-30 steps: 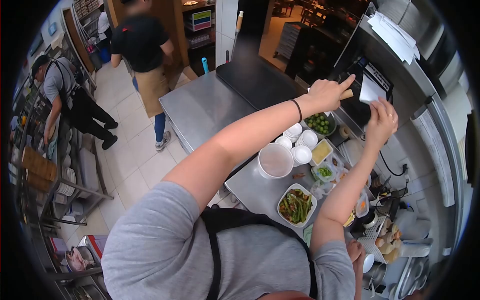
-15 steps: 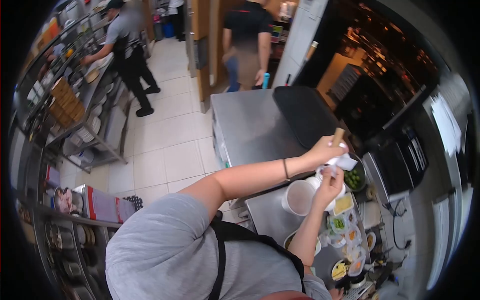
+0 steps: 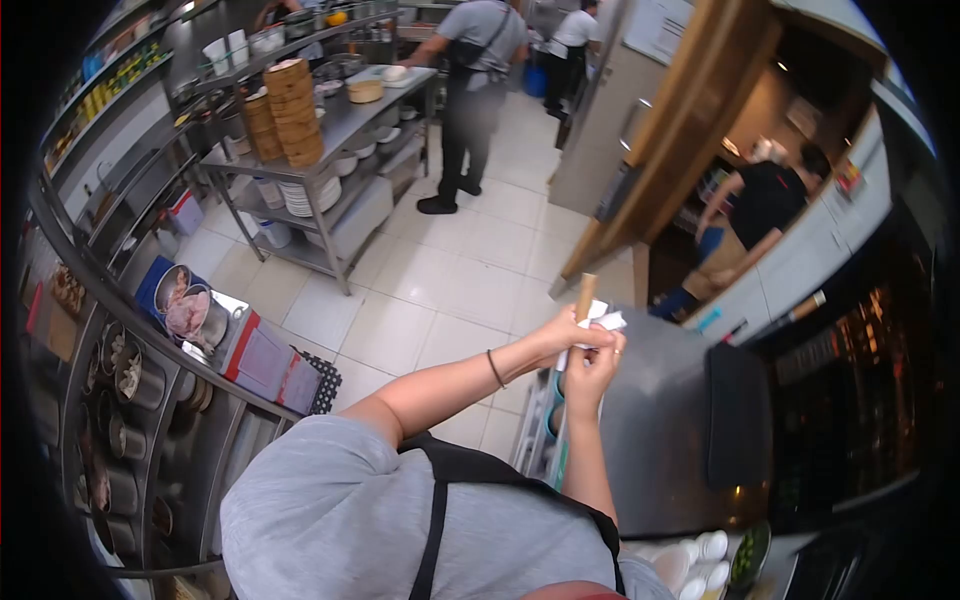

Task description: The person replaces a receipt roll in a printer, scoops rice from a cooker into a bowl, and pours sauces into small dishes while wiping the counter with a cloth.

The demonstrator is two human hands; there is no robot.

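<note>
My left hand (image 3: 560,337) is closed around a light brown wooden piece (image 3: 586,292) that points up, together with some crumpled white paper or cloth (image 3: 606,318). Close against it, my right hand (image 3: 592,372) has its fingers pressed on the lower part of the white material. Both hands are above the left edge of a steel counter (image 3: 660,410). The lower end of the wooden piece is hidden by my fingers.
A black tray (image 3: 738,415) lies on the counter's right side. White containers (image 3: 712,545) and a bowl of greens (image 3: 748,560) are at the bottom right. Shelving with bamboo steamers (image 3: 292,112) stands at the upper left. One person (image 3: 470,90) works beside it; another (image 3: 755,215) bends beyond the doorway.
The view has swung left, showing more floor and shelving. My hands have left the area over the food containers, still together on the wooden piece and white material. The person beyond the doorway now bends.
</note>
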